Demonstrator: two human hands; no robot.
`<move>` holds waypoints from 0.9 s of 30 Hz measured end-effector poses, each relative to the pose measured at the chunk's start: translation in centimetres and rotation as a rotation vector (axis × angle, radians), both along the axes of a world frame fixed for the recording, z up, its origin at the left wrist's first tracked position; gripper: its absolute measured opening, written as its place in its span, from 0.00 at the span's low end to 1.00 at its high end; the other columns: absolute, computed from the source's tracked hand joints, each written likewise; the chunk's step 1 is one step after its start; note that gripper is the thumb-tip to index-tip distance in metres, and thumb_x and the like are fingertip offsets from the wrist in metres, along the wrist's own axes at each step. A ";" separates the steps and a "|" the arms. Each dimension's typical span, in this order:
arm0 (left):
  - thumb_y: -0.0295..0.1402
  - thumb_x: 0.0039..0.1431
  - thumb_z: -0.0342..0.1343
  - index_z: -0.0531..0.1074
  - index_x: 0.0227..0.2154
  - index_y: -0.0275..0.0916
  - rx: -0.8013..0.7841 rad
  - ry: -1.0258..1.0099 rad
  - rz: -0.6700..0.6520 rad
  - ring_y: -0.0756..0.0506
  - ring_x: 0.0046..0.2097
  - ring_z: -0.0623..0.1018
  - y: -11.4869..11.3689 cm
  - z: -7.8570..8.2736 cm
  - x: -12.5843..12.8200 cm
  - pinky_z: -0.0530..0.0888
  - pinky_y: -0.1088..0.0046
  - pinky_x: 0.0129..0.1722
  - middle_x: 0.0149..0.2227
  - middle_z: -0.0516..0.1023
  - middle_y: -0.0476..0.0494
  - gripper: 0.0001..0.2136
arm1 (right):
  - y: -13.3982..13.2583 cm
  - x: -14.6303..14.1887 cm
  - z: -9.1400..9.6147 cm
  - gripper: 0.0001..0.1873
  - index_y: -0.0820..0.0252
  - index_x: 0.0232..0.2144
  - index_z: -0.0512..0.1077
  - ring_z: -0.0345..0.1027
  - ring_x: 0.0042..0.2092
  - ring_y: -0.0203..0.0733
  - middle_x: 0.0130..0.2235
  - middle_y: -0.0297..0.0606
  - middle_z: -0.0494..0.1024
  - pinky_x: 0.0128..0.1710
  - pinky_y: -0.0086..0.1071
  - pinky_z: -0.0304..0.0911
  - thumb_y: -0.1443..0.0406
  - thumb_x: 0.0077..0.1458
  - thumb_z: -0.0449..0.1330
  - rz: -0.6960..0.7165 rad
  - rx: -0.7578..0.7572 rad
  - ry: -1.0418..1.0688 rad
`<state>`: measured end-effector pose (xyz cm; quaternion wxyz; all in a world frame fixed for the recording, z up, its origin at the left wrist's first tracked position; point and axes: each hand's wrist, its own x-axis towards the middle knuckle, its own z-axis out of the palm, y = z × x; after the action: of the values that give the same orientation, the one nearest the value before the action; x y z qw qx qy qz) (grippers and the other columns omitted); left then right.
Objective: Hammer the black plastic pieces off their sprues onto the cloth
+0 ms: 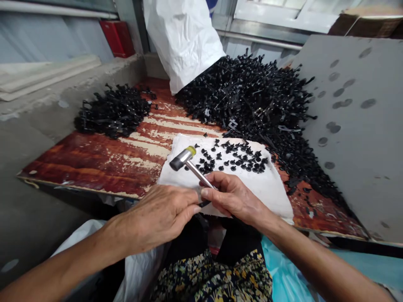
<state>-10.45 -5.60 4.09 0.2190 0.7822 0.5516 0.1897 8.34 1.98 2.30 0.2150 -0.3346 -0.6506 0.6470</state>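
Observation:
A small mallet (201, 174) with a metal shaft, one black face and one yellow face is held over the white cloth (264, 186). My right hand (234, 195) closes its fingers round the shaft, head pointing up and left. Beside it, almost touching, my left hand (170, 207) is closed in a pinch. Something small and dark (204, 204) shows between the two hands; what the left fingers grip is mostly hidden. Many small black plastic pieces (233, 157) with round heads and stems lie scattered on the cloth beyond the mallet.
A large heap of black plastic parts (252, 92) covers the table's back and right, beside a grey panel (355, 117). A smaller heap (113, 111) sits left on the worn red-brown tabletop (85, 159). A white sack (185, 42) hangs over the back; a red box (118, 38) stands behind.

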 end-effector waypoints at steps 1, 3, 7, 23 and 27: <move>0.36 0.63 0.49 0.73 0.31 0.41 0.086 -0.018 0.085 0.44 0.37 0.77 0.0 0.0 -0.1 0.70 0.68 0.39 0.33 0.80 0.46 0.09 | -0.3 0.2 -0.1 0.14 0.57 0.30 0.68 0.49 0.15 0.27 0.17 0.20 0.62 0.14 0.24 0.48 0.54 0.52 0.63 -0.046 -0.077 0.033; 0.40 0.61 0.54 0.73 0.39 0.41 0.238 -0.148 0.349 0.42 0.44 0.78 -0.3 -0.4 -0.5 0.71 0.66 0.45 0.42 0.80 0.43 0.10 | -0.9 0.6 -0.4 0.15 0.56 0.30 0.65 0.46 0.14 0.26 0.16 0.18 0.59 0.12 0.23 0.44 0.54 0.51 0.64 -0.184 -0.141 0.091; 0.47 0.59 0.56 0.69 0.47 0.41 0.030 -0.589 0.679 0.43 0.43 0.79 -1.2 -1.9 -0.2 0.75 0.68 0.42 0.45 0.79 0.40 0.18 | -1.7 0.9 -1.3 0.16 0.56 0.32 0.64 0.50 0.15 0.26 0.18 0.19 0.61 0.12 0.22 0.47 0.54 0.51 0.65 -0.395 -0.128 0.173; 0.50 0.48 0.67 0.71 0.32 0.38 -0.454 -1.083 0.521 0.51 0.30 0.76 0.4 -2.7 2.9 0.74 0.74 0.34 0.30 0.78 0.49 0.20 | -3.1 0.2 -3.5 0.16 0.57 0.34 0.66 0.49 0.17 0.28 0.20 0.21 0.61 0.15 0.26 0.44 0.51 0.60 0.58 -0.307 -0.013 0.143; 0.52 0.48 0.65 0.69 0.33 0.38 -0.477 -1.025 0.457 0.55 0.19 0.66 0.4 -2.6 2.6 0.65 0.78 0.20 0.24 0.72 0.55 0.22 | -3.2 0.4 -3.5 0.17 0.57 0.34 0.66 0.48 0.17 0.28 0.20 0.21 0.60 0.15 0.26 0.43 0.50 0.60 0.58 -0.292 -0.025 0.143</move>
<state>-7.80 -5.22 1.45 0.5794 0.3825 0.5573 0.4555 8.70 -1.19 -1.16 0.3483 -0.3816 -0.5700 0.6390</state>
